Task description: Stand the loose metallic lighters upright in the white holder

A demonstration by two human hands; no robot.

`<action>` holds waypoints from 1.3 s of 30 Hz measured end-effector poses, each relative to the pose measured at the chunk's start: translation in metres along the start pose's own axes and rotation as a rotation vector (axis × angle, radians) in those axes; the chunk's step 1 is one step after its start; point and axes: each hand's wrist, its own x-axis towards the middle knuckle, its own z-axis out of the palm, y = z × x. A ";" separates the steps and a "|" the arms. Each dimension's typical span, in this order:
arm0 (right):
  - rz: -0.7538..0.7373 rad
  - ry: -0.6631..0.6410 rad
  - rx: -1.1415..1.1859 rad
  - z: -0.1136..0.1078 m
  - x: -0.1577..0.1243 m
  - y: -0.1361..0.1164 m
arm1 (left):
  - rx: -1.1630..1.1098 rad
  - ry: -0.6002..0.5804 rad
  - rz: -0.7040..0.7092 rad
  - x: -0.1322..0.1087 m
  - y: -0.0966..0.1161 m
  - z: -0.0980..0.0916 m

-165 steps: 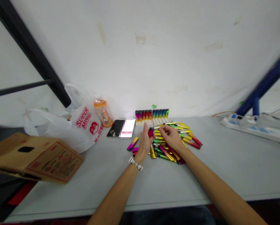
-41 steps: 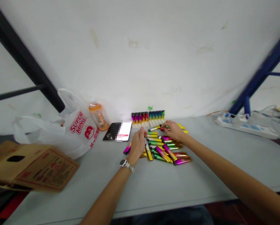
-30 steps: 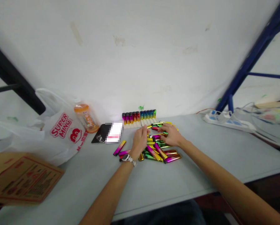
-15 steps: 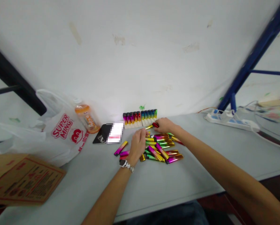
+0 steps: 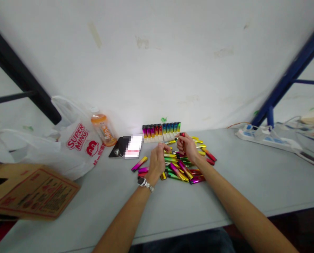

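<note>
My right hand (image 5: 188, 149) is closed around a red lighter (image 5: 183, 139), held upright above the right part of a loose pile. Metallic lighters (image 5: 175, 171) in yellow, pink, green and red lie across one another under both hands. My left hand (image 5: 157, 162), with a watch at the wrist, rests over the left side of the pile. Its fingers are loosely bent and apart, with nothing seen in them. Behind the hands, a row of purple-to-red lighters (image 5: 152, 130) stands upright in a white holder (image 5: 153, 140). Beside it is a row of blue-to-green lighters (image 5: 172, 127).
A phone-like black slab (image 5: 116, 149) with a blurred patch lies left of the holders. Farther left are an orange drink bottle (image 5: 104, 130), a white plastic bag (image 5: 67, 154) and a cardboard box (image 5: 38, 193). A white power strip (image 5: 264, 138) lies at the right, near a blue frame (image 5: 285, 75).
My right hand has drawn back from beside the standing row and now holds the red lighter upright. My left hand stays over the pile. The view has shifted slightly.
</note>
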 end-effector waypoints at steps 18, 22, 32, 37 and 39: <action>-0.329 0.176 -0.703 0.000 -0.012 0.016 | 0.012 -0.029 -0.043 0.002 -0.004 0.001; -0.338 0.172 -0.701 0.001 -0.014 0.016 | 0.012 -0.035 -0.048 0.002 -0.003 0.000; -0.368 0.126 -0.729 0.006 -0.024 0.010 | -0.009 -0.035 -0.057 0.002 -0.004 0.001; -0.350 0.152 -0.726 0.006 -0.023 0.011 | -0.017 -0.034 -0.050 0.003 -0.006 0.002; -0.328 0.163 -0.727 0.006 -0.022 0.012 | -0.027 -0.037 -0.046 0.003 -0.007 0.002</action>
